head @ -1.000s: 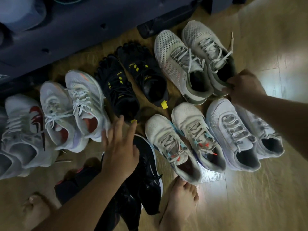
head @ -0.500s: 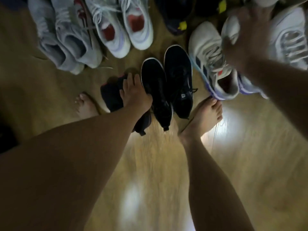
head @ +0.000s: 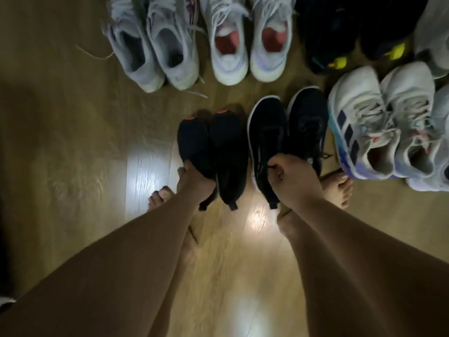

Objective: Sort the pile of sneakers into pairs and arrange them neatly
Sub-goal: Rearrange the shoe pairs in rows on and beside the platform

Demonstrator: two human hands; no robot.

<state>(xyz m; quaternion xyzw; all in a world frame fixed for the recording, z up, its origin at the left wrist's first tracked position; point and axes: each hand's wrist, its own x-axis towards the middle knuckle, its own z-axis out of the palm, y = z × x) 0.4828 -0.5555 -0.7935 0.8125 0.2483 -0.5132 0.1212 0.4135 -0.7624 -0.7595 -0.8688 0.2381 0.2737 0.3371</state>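
On the wooden floor (head: 73,142) the sneakers lie in pairs, toes pointing away from the person. The left hand (head: 194,184) grips the black slip-on shoe (head: 193,139) at its heel end, fingers curled round the collar with the thumb showing on the outer side. Its mate (head: 228,147) lies touching it on the right, and both have a red spot at the toe. The right hand (head: 290,177) has its fingers (head: 275,164) curled tight into the lace area of the black white-soled sneaker (head: 267,127). The second black white-soled sneaker (head: 307,117) lies against it, its heel hidden behind the hand, so I cannot tell whether it is gripped too. Just to the right is a white pair with navy stripes (head: 359,132), overlapping one another. In the far row, from the left, are a pale grey pair (head: 155,45), a white pair (head: 226,62) with red insoles showing inside the openings, and a black pair with yellow heel tabs (head: 325,32). The edges of more pale shoes are cut off at the right border. The person's bare left foot (head: 159,197) is beside the left wrist, and the bare right foot (head: 339,188) is just behind the right hand.
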